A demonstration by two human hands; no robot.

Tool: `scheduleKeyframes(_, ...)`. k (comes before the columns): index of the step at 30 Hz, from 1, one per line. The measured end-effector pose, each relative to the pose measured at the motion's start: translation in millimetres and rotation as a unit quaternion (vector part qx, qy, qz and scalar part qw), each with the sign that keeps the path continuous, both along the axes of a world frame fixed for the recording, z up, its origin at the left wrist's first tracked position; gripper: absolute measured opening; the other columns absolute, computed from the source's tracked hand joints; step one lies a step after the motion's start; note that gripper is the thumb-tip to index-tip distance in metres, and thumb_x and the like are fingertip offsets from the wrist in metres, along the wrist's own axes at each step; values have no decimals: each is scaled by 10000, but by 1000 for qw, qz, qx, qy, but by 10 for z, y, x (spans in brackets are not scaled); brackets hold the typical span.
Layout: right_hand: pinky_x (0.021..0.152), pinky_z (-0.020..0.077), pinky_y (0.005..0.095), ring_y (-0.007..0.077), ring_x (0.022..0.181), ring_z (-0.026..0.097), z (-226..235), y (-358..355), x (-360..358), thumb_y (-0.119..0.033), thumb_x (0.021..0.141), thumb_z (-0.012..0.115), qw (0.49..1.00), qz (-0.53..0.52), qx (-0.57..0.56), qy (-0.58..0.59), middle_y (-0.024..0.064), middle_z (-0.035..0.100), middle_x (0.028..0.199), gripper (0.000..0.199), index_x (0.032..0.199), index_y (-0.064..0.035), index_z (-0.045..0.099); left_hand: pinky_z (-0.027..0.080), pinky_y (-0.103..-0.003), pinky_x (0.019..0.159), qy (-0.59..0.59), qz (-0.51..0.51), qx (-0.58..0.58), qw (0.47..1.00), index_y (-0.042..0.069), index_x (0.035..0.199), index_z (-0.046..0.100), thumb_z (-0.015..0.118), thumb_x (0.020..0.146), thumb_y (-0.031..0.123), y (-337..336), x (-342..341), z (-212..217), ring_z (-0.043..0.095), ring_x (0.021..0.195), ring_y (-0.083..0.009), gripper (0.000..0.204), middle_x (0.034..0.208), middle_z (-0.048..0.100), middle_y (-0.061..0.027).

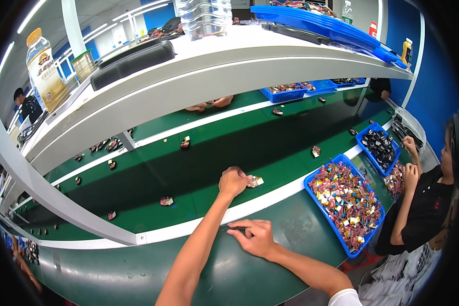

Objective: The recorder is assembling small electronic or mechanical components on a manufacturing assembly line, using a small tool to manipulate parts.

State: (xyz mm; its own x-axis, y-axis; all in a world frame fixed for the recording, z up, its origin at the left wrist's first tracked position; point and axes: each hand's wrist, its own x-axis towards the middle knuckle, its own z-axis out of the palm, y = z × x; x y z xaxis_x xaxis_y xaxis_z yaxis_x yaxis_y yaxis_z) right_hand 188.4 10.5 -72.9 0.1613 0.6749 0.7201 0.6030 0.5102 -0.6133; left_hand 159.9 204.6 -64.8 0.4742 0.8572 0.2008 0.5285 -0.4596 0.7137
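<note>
My left hand [233, 181] reaches over the green conveyor belt. Its fingers are closed at the edge of a small electronic part [256, 181] with white, yellow and dark red pieces, which lies at the belt's near side. Lower and a little right, my right hand [256, 237] is just above the green worktop [153, 270]. Thumb and forefinger there pinch a thin dark piece [235, 228], too small to name. More small parts, such as a dark red and white one [166, 201], lie spread along the belt.
A blue tray [353, 250] heaped with small parts stands to my right, with a blue tray of black parts [379, 148] beyond it. A co-worker [418, 204] sits at far right. A white shelf [214, 76] spans above the belt; its slanting post [61, 194] stands left.
</note>
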Motion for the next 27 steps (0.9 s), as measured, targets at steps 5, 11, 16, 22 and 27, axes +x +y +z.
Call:
scheduleKeyframes(5, 427, 364, 278, 134, 362, 419, 9, -27, 64, -109, 745, 851, 1000, -15, -18, -9, -9, 455, 456, 161, 874, -104, 755, 462, -264, 394, -130, 1, -204, 970, -36, 855, 632, 726, 902, 160, -252, -239, 264, 653, 493, -156, 222, 717, 707, -103)
scheduleKeyframes(11, 419, 343, 268, 101, 366, 394, -40, 18, 33, -85, 746, 847, 999, 1, -38, 31, 2, 515, 498, 162, 867, -73, 741, 416, -239, 383, -278, 29, -260, 924, -77, 958, 635, 664, 949, 86, -554, -1005, 154, 638, 522, -138, 166, 775, 691, -110)
scheduleKeyframes(16, 445, 318, 200, 2, 490, 445, 41, -9, 40, -4, 808, 806, 950, 57, -169, 257, 6, 714, 761, 106, 871, 6, 723, 413, -221, 411, -347, 76, -263, 897, -85, 992, 674, 656, 951, 71, -935, -1292, 40, 618, 516, -116, 162, 755, 684, -90)
scheduleKeyframes(22, 570, 452, 163, 33, 704, 636, 240, -43, 77, 53, 880, 732, 906, 101, -211, 352, 80, 730, 859, 115, 977, 49, 670, 421, -202, 430, -358, 56, -227, 904, -68, 1026, 689, 690, 943, 71, -1080, -1233, -63, 580, 526, -70, 162, 754, 689, -75)
scheduleKeyframes(27, 531, 376, 161, -1, 627, 523, 191, -52, 120, 49, 867, 748, 914, 53, -216, 339, 12, 684, 803, 126, 969, 34, 675, 446, -211, 443, -325, 32, -184, 927, -64, 1005, 699, 689, 945, 62, -1110, -1232, -53, 562, 529, -52, 140, 746, 689, -57)
